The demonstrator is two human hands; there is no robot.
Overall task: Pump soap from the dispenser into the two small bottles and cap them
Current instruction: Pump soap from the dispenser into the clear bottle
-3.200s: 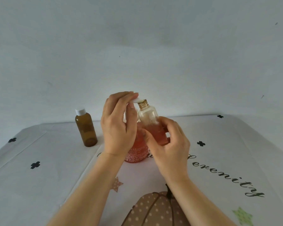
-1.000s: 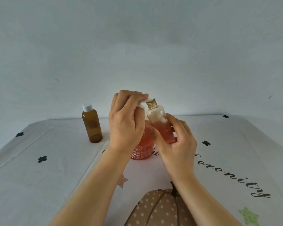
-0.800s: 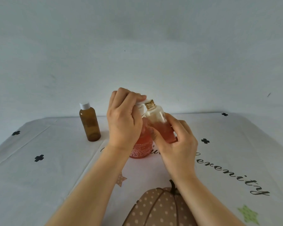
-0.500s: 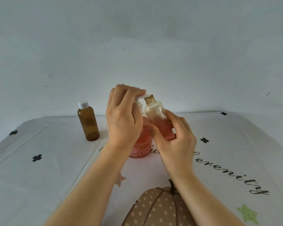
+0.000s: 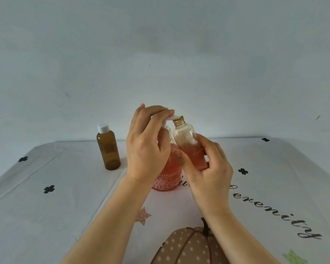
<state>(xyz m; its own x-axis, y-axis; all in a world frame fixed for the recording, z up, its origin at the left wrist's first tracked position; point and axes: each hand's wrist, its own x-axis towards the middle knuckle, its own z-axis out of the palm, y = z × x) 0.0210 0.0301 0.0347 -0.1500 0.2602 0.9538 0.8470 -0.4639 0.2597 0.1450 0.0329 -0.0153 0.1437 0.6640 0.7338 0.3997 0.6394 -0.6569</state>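
The left hand (image 5: 147, 147) is curled over the white pump head (image 5: 172, 118) of the soap dispenser (image 5: 168, 176), fingers pressed on top of it. The dispenser stands on the surface (image 5: 46, 216), its pink body mostly hidden behind both hands. The right hand (image 5: 208, 168) grips the clear small bottle (image 5: 189, 145) around its lower half and holds it tilted, gold-threaded neck (image 5: 178, 121) leaning toward 11 o'clock, open mouth right under the pump's spout. Pink soap fills about the bottom half of this bottle, with pale foam above it. At 9 o'clock from the dispenser, just apart from the left hand, the amber small bottle (image 5: 108, 148) stands upright on the surface with its white cap (image 5: 103, 128) on. A dotted pumpkin print (image 5: 189, 246) lies at 6 o'clock.
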